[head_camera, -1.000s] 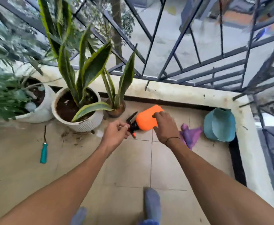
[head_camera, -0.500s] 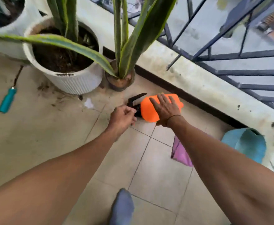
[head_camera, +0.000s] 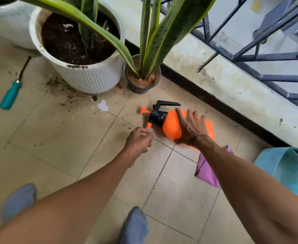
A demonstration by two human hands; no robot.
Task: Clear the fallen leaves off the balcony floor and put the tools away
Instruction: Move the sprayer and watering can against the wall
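Balcony tiles (head_camera: 74, 138) hold an orange spray bottle (head_camera: 171, 126) lying on its side near the ledge; right hand (head_camera: 191, 128) spread flat on it, left hand (head_camera: 138, 142) loosely curled, empty, at its nozzle. Lifting by the black handle should keep it upright.

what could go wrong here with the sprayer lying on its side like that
The right hand only rests on the orange sprayer, so the round bottle might roll toward the small dark pot. The left hand is near the nozzle tip; if the head is loose, liquid may leak onto the floor tiles, making them slippery.
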